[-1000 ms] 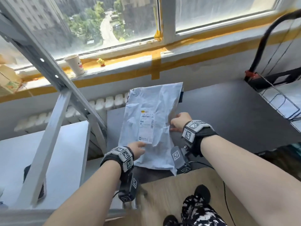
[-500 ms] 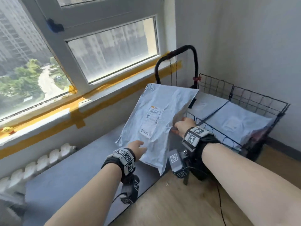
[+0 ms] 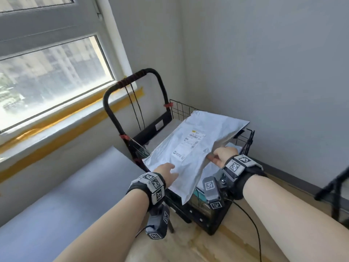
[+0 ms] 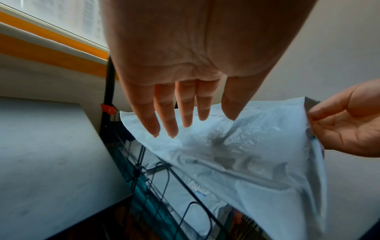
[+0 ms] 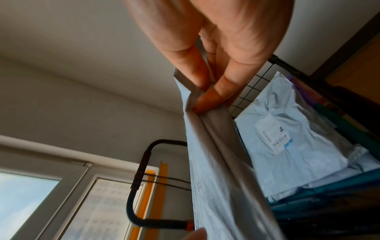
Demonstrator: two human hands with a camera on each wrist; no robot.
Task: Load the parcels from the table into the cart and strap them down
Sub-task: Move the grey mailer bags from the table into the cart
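A grey-white poly parcel (image 3: 192,146) with a printed label hangs tilted over the black wire cart (image 3: 179,110). My right hand (image 3: 221,156) pinches the parcel's right edge; the right wrist view shows thumb and fingers (image 5: 203,92) squeezing a fold of the parcel (image 5: 216,162). My left hand (image 3: 167,172) is at the near left corner, its fingers (image 4: 185,123) straight and spread under the parcel (image 4: 246,154). Other labelled parcels (image 5: 287,146) lie in the basket beneath.
The cart's black looped handle (image 3: 132,80) stands at the far side, with dark elastic cords (image 3: 136,106) hanging from it. The grey table (image 3: 56,195) is on the left, touching the cart. A black stand (image 3: 336,190) is at the right, on the wood floor (image 3: 207,242).
Both hands have carried the parcel to the right, from over the grey table to above the cart basket. My view has swung right with it.
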